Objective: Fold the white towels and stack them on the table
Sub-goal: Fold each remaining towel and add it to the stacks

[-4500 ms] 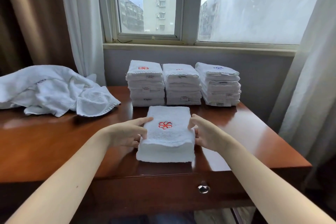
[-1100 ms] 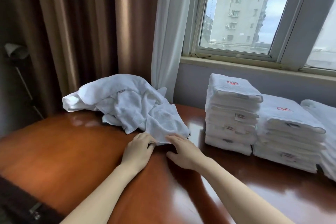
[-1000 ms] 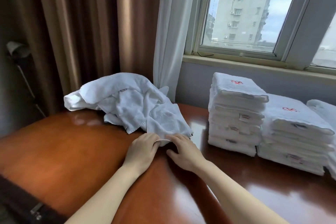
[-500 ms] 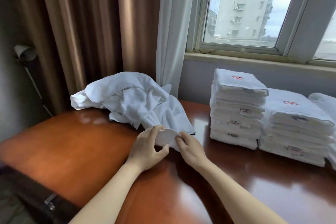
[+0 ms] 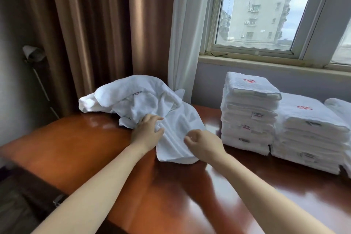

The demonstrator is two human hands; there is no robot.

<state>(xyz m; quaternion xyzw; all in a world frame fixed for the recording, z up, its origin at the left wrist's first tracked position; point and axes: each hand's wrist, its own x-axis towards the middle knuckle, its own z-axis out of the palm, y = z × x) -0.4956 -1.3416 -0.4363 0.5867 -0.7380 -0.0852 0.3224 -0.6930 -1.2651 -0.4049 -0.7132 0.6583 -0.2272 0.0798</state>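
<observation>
Head view: nearest, two bare forearms reach over the glossy red-brown wooden surface (image 5: 91, 150). The left hand (image 5: 147, 133) clutches a bunched fold of a loose white terry towel (image 5: 176, 138), fingers curled into the cloth. The right hand (image 5: 204, 143), slightly blurred, pinches the same towel's near right edge. The towel lies on the surface as a creased strip. Its long axis runs away from the person, the near corner pointing towards them and the far end merging into a crumpled heap of white towels (image 5: 133, 97). Further right, stacks of folded white towels (image 5: 248, 118) with red emblems stand side by side below the window (image 5: 266, 15). Brown curtains (image 5: 91, 24) hang behind the heap.
</observation>
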